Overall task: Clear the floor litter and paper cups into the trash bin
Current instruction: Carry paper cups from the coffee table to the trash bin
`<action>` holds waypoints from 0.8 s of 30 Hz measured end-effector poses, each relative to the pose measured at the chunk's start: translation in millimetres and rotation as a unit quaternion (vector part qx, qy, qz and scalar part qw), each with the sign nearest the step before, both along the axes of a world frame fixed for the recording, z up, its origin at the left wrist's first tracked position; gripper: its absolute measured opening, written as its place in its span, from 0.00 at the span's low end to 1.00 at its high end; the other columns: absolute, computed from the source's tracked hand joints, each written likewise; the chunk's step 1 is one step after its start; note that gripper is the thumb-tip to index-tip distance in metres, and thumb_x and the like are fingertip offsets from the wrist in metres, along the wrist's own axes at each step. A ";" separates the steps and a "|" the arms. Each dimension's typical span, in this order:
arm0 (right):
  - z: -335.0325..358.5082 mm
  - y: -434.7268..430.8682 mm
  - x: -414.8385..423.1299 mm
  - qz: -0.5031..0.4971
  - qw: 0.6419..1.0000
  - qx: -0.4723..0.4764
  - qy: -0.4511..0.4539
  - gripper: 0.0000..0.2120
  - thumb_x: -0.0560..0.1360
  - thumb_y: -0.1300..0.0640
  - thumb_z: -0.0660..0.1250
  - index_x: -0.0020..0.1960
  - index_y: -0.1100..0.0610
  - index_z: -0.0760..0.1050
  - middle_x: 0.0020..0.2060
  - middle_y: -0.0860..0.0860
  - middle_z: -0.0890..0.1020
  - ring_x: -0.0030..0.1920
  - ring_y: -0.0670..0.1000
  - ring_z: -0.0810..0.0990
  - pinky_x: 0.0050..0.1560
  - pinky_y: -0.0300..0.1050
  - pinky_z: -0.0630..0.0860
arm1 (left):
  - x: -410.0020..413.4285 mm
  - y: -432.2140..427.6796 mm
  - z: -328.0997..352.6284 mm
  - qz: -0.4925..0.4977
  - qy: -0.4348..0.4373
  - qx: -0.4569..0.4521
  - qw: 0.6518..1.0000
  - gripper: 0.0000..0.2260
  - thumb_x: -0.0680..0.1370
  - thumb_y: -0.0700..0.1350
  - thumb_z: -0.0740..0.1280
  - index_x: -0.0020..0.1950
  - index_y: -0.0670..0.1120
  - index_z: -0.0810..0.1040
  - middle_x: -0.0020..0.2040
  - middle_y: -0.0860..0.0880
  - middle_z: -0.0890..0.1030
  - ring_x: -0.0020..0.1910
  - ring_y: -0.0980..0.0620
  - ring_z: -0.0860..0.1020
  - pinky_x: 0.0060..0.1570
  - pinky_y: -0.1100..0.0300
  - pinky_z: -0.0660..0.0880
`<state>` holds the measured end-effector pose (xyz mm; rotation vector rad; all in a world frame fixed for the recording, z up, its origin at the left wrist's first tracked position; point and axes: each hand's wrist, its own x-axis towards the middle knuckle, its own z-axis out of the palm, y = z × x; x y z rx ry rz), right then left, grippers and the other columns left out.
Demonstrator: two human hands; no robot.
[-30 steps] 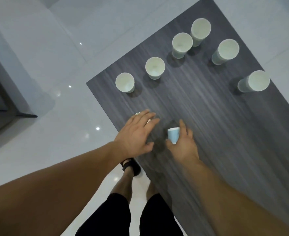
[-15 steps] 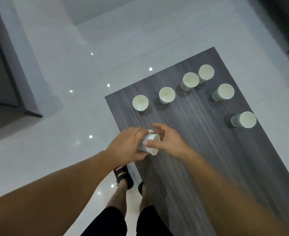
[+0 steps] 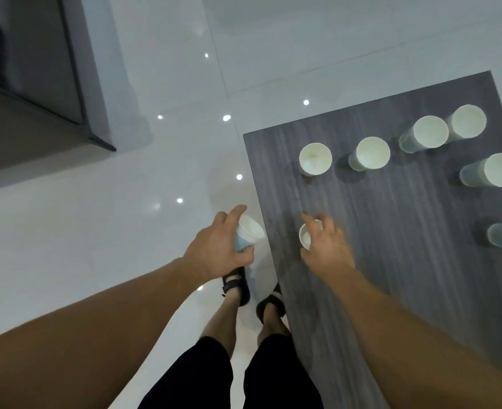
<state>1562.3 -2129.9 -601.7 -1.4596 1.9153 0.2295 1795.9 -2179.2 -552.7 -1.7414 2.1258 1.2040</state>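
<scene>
Both forearms are bare to the wrist: the left forearm (image 3: pixel 96 320) comes in from 8 o'clock and the right forearm (image 3: pixel 406 335) from 4 o'clock. The left hand (image 3: pixel 214 249) and right hand (image 3: pixel 326 249) are bare too. At 6 o'clock are loose black shorts (image 3: pixel 208 379) cut about the knee, above bare shins. The feet wear black strapped sandals (image 3: pixel 236 283), open at the ankle.

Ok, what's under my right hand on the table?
A white paper cup, upright on the dark table; part of its rim and inside show. The right hand covers the rest.
</scene>
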 end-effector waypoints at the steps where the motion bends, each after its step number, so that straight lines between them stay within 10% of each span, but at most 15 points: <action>1: 1.9 -1.3 2.8 -0.010 1.000 -0.003 0.004 0.36 0.72 0.54 0.71 0.75 0.46 0.58 0.70 0.53 0.62 0.65 0.58 0.67 0.58 0.54 0.73 | 3.9 -1.2 1.2 0.003 -0.005 -0.005 1.000 0.36 0.70 0.59 0.69 0.73 0.56 0.55 0.62 0.50 0.69 0.52 0.47 0.74 0.48 0.60 0.70; 24: 254.9 -60.7 189.6 0.316 0.927 -0.198 -0.048 0.35 0.71 0.47 0.67 0.74 0.47 0.58 0.65 0.53 0.67 0.59 0.57 0.72 0.48 0.50 0.73 | 143.1 69.3 216.0 0.289 -0.057 -0.155 0.943 0.37 0.69 0.53 0.71 0.74 0.50 0.59 0.63 0.47 0.64 0.53 0.43 0.75 0.50 0.54 0.74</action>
